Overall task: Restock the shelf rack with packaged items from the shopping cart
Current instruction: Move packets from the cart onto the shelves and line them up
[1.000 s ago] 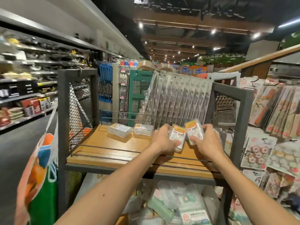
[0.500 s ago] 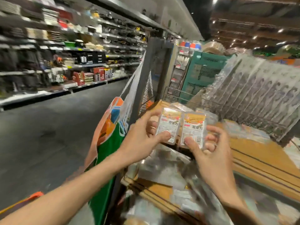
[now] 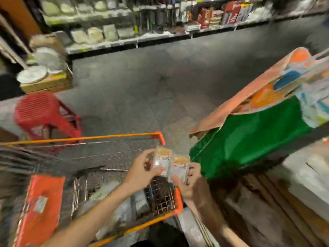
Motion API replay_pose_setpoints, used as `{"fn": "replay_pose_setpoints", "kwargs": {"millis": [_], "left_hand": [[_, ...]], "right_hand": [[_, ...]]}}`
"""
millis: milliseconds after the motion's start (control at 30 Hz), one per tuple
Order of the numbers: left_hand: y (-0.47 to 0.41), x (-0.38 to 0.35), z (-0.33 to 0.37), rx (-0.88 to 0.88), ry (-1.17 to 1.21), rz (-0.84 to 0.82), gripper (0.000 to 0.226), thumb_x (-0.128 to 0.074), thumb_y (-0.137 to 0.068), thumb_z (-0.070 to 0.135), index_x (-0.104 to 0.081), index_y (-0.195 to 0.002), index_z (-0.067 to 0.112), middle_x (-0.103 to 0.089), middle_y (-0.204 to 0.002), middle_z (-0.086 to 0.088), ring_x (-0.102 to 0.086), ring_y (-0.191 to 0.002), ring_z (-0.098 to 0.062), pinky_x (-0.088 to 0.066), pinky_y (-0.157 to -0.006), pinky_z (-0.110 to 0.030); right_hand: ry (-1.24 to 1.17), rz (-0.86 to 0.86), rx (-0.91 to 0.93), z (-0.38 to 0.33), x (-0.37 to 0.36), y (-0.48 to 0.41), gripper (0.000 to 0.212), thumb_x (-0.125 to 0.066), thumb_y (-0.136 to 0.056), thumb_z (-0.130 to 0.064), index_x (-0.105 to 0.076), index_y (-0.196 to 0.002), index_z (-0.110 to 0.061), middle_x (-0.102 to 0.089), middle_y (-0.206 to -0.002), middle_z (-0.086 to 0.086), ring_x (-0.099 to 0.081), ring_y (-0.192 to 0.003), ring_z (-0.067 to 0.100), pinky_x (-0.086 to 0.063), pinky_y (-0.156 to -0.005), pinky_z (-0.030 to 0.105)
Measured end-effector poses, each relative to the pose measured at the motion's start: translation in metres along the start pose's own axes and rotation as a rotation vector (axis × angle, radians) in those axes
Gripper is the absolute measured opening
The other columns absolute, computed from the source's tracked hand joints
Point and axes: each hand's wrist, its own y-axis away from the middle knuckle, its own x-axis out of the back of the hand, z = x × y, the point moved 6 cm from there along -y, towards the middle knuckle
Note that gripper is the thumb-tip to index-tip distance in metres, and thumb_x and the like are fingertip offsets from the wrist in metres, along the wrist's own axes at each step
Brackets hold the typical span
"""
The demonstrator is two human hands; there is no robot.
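Over the shopping cart (image 3: 89, 138) | left hand (image 3: 140, 172) grips left packet (image 3: 162, 162) | right hand (image 3: 188, 185) grips right packet (image 3: 179, 166) | packets touching

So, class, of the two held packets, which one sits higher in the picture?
The left packet, pinched by the left hand; its orange top rises above that of the right packet, held by the right hand.

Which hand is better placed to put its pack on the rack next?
Right, likely: the right hand holds its pack nearer the wooden rack shelf; the left hand is over the cart.
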Motion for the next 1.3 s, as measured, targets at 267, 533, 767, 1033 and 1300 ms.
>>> {"fn": "replay_pose_setpoints", "kwargs": {"millis": [267, 533, 767, 1033, 1300], "left_hand": [[0.000, 0.013, -0.204, 0.542, -0.163, -0.039, 0.051, -0.075, -0.082, 0.026, -0.049, -0.126, 0.027, -0.066, -0.116, 0.006, -0.062, -0.099, -0.014, -0.049, -0.088, -0.030], [-0.004, 0.020, -0.303, 0.678, -0.562, -0.245, 0.049, -0.056, -0.094, 0.034, -0.039, -0.139, 0.028, -0.053, -0.136, 0.000, -0.048, -0.126, -0.023, -0.038, -0.096, -0.028], [0.007, 0.047, -0.339, 0.599, -0.840, -0.299, 0.059, -0.056, -0.093, 0.033, -0.030, -0.145, 0.039, -0.053, -0.134, 0.001, -0.054, -0.118, -0.022, -0.047, -0.090, -0.032], [0.019, 0.086, -0.343, 0.616, -0.773, -0.250, 0.050, -0.049, -0.093, 0.054, -0.046, -0.134, 0.025, -0.061, -0.121, 0.000, -0.056, -0.110, -0.020, -0.052, -0.088, -0.035], [-0.036, 0.098, -0.201, 0.276, -0.567, -0.221, 0.055, -0.059, -0.094, 0.035, -0.039, -0.144, 0.027, -0.039, -0.150, 0.001, -0.034, -0.138, -0.020, -0.035, -0.105, -0.033]], "right_hand": [[0.363, -0.417, -0.294, 0.084, -0.181, -0.019, 0.041, -0.067, -0.086, -0.040, -0.041, -0.107, -0.016, -0.068, -0.102, 0.005, -0.067, -0.091, 0.024, -0.049, -0.067, 0.034], [0.371, -0.673, -0.635, 0.130, -0.297, -0.001, 0.057, -0.067, -0.086, -0.037, -0.040, -0.126, -0.008, -0.060, -0.120, 0.011, -0.061, -0.106, 0.026, -0.046, -0.080, 0.027], [0.373, -0.838, -0.720, 0.130, -0.338, 0.005, 0.052, -0.057, -0.092, -0.024, -0.033, -0.133, -0.001, -0.053, -0.133, 0.015, -0.055, -0.119, 0.027, -0.045, -0.094, 0.028], [0.289, -0.905, -0.496, 0.092, -0.341, 0.009, 0.063, -0.057, -0.082, -0.055, -0.035, -0.138, -0.039, -0.070, -0.097, 0.000, -0.068, -0.076, 0.014, -0.058, -0.064, 0.029], [0.447, -0.458, -0.236, 0.017, -0.223, -0.016, 0.058, -0.060, -0.088, -0.046, -0.036, -0.135, -0.022, -0.058, -0.126, 0.000, -0.060, -0.110, 0.020, -0.050, -0.093, 0.038]]}}
